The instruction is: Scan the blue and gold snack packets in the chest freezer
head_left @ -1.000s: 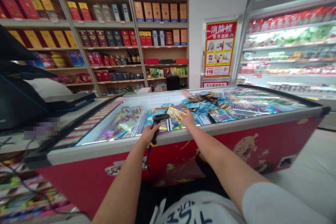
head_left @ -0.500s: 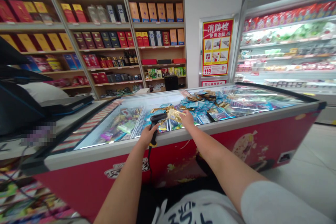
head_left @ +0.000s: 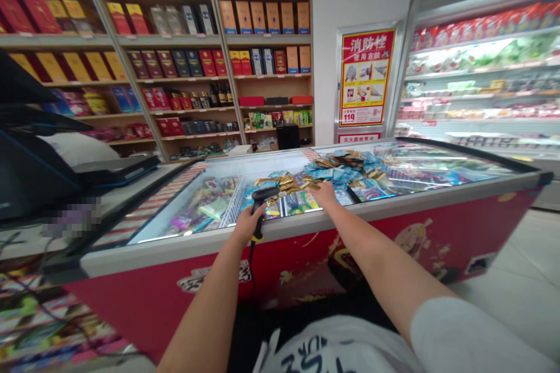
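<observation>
My left hand (head_left: 249, 224) is closed around the handle of a black handheld barcode scanner (head_left: 265, 193) with a yellow-trimmed base. Its head points right over the glass-topped chest freezer (head_left: 280, 226), and a cable hangs down the front. My right hand (head_left: 324, 194) is low over the glass, at the near left edge of a heap of blue and gold packets (head_left: 336, 172). Gold foil shows by its fingertips, but whether they grip it cannot be made out. A smaller group of gold packets (head_left: 286, 182) lies between the scanner and my right hand.
Packaged goods and a white wire basket (head_left: 231, 203) show through the glass. A counter with a black machine (head_left: 35, 169) stands at the left. Behind are shelves of boxes (head_left: 184, 64), a red poster (head_left: 366, 78) and a lit refrigerated display (head_left: 485, 90).
My right hand has moved right, from beside the scanner to the heap's edge. The gold packet it held up no longer shows raised there. My left hand keeps the scanner in place.
</observation>
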A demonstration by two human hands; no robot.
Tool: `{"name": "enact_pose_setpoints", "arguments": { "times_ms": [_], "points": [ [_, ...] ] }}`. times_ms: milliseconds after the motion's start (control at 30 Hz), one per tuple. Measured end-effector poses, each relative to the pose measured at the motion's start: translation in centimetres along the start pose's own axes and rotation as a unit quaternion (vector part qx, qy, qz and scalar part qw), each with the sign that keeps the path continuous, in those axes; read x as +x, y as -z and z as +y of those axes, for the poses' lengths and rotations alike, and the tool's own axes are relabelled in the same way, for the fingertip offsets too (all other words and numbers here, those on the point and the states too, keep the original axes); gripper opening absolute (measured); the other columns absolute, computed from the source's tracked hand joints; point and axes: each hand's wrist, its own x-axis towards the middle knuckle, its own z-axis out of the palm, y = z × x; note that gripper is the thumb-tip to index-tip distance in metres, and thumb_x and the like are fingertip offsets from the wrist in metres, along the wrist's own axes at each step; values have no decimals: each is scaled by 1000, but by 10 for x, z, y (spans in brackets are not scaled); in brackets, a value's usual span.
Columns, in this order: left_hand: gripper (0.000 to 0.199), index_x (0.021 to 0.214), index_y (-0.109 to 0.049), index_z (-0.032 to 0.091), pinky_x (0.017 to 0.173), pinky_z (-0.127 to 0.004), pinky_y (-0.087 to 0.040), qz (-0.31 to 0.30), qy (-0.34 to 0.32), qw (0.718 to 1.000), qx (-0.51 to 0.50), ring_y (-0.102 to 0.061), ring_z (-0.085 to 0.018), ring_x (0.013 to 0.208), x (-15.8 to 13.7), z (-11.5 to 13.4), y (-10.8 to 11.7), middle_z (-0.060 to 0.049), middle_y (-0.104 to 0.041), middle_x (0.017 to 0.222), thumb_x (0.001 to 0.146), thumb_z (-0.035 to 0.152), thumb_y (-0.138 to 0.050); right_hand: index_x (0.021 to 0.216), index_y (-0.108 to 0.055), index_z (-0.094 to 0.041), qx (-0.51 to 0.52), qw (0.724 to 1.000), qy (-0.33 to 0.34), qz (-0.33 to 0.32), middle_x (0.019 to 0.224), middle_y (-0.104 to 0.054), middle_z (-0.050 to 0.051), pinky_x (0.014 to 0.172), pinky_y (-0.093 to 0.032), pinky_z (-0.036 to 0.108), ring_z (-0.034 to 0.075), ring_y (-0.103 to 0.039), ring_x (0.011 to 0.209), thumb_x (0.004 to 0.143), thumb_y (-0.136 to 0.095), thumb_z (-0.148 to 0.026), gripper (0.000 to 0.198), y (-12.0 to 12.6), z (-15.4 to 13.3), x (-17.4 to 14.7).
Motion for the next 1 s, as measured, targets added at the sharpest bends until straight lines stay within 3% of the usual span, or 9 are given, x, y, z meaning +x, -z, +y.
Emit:
{"name": "enact_pose_setpoints", "arguments": {
  "times_ms": [100,200,300,433,667,900,1000],
  "points": [
    [49,71,-66,16,56,-27,-40,11,0,1000,0,-56,-16,59,1,-2,-2,-4,-65,65,68,65,-61,118,-67,-22,-67,998,-3,-16,119,-59,13,95,-36,37,29,-48,114,77,-65,-50,50,13,4,-8],
    [50,71,-66,16,54,-27,-41,18,6,1000,-22,-56,-16,58,1,-2,-3,-4,-65,65,66,66,-62,118,-66,-25,-99,994,-53,4,121,-56,13,95,-34,45,33,-42,118,82,-61,-47,42,20,5,-16],
    [51,75,-65,14,55,-28,-44,52,20,995,-87,-58,-16,58,4,-1,-2,-5,-65,66,64,64,-65,112,-68,-23,-108,992,-52,32,124,-53,14,96,-32,47,33,-40,120,85,-58,-39,33,21,3,-21],
    [53,85,-64,14,58,-30,-50,114,39,979,-165,-63,-18,62,11,-1,2,-5,-66,66,64,63,-63,111,-68,-21,-120,992,16,35,128,-52,14,98,-30,46,32,-39,121,85,-54,-28,30,21,-2,-24],
    [49,77,-64,16,56,-30,-47,112,31,990,-84,-62,-20,60,8,-8,7,-5,-66,63,65,63,-62,109,-68,-18,-153,977,148,8,128,-55,14,96,-33,42,29,-43,118,88,-48,-25,29,17,-17,-25],
    [44,71,-64,18,57,-29,-43,101,21,995,-3,-60,-20,61,3,-6,10,-6,-67,65,70,61,-58,122,-59,-15,-82,956,270,-82,119,-63,12,97,-35,33,23,-53,112,89,-43,-17,37,-14,-75,-36],
    [46,73,-65,18,60,-30,-43,97,21,995,8,-61,-20,63,3,-7,11,-7,-68,67,71,63,-56,134,-50,-20,-56,955,274,-104,118,-64,11,94,-38,34,23,-54,112,89,-43,-17,46,-27,-103,-43]
  ]
}}
